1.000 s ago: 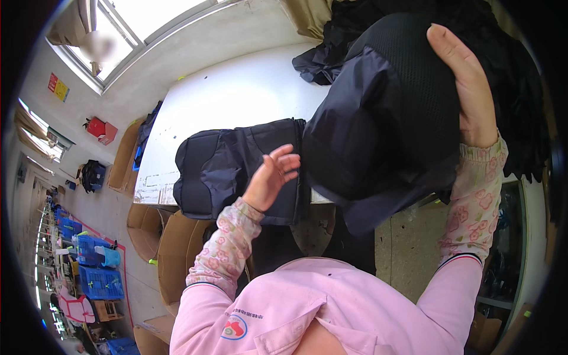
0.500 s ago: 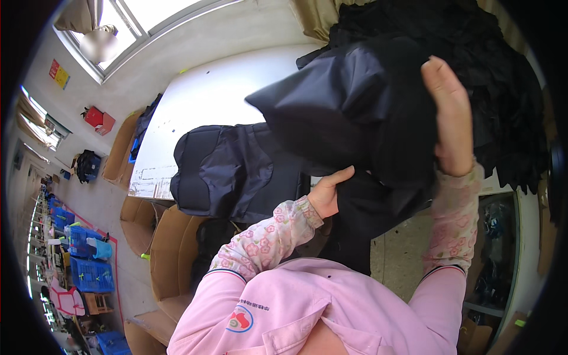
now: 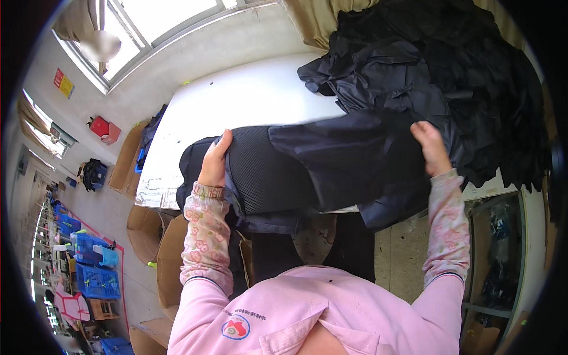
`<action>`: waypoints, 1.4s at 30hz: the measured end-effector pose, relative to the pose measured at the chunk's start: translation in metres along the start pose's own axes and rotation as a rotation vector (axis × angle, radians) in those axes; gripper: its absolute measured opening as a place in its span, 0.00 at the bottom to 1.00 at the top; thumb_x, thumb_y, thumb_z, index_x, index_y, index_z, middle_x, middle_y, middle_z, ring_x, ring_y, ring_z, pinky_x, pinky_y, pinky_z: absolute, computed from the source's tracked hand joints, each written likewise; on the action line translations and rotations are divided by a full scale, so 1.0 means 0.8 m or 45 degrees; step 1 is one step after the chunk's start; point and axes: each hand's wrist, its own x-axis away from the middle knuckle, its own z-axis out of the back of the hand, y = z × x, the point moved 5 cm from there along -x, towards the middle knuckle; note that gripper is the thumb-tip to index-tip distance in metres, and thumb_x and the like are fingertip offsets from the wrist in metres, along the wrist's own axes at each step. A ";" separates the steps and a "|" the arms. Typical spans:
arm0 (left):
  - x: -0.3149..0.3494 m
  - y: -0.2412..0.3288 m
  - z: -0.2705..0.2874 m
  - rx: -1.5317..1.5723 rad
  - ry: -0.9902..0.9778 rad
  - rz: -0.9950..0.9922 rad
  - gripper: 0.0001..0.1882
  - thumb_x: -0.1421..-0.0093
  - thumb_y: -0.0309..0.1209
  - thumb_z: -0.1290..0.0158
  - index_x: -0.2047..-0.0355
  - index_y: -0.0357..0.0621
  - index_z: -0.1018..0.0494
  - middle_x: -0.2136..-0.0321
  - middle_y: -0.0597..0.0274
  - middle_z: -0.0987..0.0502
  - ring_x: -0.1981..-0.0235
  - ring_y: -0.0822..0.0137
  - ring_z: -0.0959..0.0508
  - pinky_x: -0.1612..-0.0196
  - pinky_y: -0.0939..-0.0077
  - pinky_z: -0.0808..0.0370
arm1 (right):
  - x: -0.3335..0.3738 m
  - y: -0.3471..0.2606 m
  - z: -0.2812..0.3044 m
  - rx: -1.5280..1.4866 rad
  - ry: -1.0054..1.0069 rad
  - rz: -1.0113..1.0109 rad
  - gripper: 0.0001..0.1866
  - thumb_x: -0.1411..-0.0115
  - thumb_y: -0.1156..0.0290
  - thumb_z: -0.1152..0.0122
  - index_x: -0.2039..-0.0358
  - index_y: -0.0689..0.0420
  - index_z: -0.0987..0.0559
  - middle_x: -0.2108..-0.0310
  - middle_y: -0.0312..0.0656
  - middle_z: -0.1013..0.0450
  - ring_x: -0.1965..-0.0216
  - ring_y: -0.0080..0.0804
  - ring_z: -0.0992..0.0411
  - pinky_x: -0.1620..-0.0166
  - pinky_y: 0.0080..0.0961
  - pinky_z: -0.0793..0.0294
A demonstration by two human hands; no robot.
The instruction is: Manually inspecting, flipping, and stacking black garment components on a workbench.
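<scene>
A long black fabric piece [image 3: 355,157] is stretched across the front of the white table [image 3: 236,94], with a mesh panel [image 3: 260,171] at its left part and smooth cloth beyond. My left hand [image 3: 217,163] grips its left end, thumb on top and the other fingers hidden by cloth. At the right end my right hand [image 3: 433,151] is closed on the edge, its fingers partly hidden. Another black padded piece [image 3: 187,171] lies beneath, showing past my left hand. Part of the held cloth hangs over the table's front edge.
A large heap of black fabric [image 3: 438,65] covers the table's right side. Cardboard boxes [image 3: 171,260] stand below at the left. Blue baskets [image 3: 97,278] line the floor farther left. Under the table's right end is a shelf [image 3: 491,254] with dark bundles.
The black fabric has come down from a raised, folded bunch and is now spread flat over the other piece. My left hand has moved left to its end; my right hand has lowered.
</scene>
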 end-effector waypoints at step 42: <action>0.029 0.079 0.260 -0.266 0.223 -0.296 0.20 0.40 0.19 0.48 0.47 0.43 0.32 0.57 0.62 0.23 0.60 0.69 0.21 0.57 0.78 0.23 | 0.049 -0.039 -0.264 -0.091 -0.341 0.348 0.38 0.42 0.74 0.36 0.36 0.69 0.45 0.44 0.48 0.35 0.47 0.28 0.32 0.45 0.26 0.30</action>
